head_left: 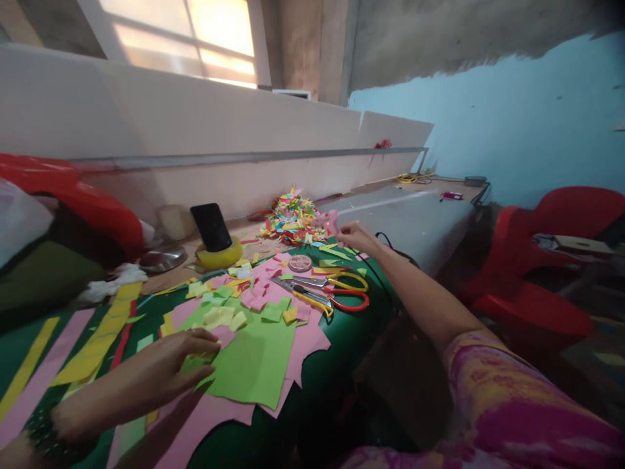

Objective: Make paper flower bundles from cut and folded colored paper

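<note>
My left hand rests at the left edge of a light green paper sheet, thumb and fingers apart, with a bit of green-yellow paper beneath. Pink paper with scalloped edges spreads under the sheet. Small yellow, pink and green paper pieces lie on top. My right hand reaches out beside a heap of shredded coloured paper, closed on what looks like a pink glue gun with a black cord. Scissors with yellow and red handles and a yellow cutter lie nearer me.
A phone leans upright in a yellow tape roll, near a metal bowl. Paper strips lie on the left of the green surface. A red chair stands right; a grey table runs along the wall.
</note>
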Demonstrator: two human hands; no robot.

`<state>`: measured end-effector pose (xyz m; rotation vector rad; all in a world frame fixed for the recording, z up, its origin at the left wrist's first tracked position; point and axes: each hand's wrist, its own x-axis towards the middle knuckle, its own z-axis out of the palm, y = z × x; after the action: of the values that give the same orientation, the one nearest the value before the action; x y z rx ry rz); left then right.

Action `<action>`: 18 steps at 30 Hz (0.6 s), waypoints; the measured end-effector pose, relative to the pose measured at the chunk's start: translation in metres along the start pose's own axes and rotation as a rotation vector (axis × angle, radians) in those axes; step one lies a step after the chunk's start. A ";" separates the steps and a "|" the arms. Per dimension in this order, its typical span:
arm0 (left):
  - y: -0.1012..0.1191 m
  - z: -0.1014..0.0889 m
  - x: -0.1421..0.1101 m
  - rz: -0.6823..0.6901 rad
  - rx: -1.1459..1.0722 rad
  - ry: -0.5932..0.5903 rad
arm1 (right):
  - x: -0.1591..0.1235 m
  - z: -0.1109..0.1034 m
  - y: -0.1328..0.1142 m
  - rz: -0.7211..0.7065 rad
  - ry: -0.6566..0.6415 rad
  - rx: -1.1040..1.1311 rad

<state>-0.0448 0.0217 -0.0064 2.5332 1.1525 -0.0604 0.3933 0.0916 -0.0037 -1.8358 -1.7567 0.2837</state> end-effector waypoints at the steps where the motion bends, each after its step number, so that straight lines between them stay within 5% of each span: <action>1: 0.000 0.000 0.000 0.003 0.002 -0.002 | 0.003 -0.006 -0.001 -0.004 0.045 0.003; 5: -0.001 0.000 0.001 0.026 -0.010 0.013 | 0.010 -0.018 -0.007 -0.022 0.091 -0.003; 13: 0.004 -0.002 0.000 0.041 -0.008 0.002 | 0.002 0.010 -0.002 0.008 -0.175 -0.158; 18: 0.002 -0.001 -0.001 0.002 0.013 0.015 | -0.009 0.009 0.006 0.054 -0.168 -0.288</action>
<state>-0.0443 0.0198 -0.0050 2.5506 1.1598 -0.0485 0.3926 0.0852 -0.0168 -2.1178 -1.9470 0.2196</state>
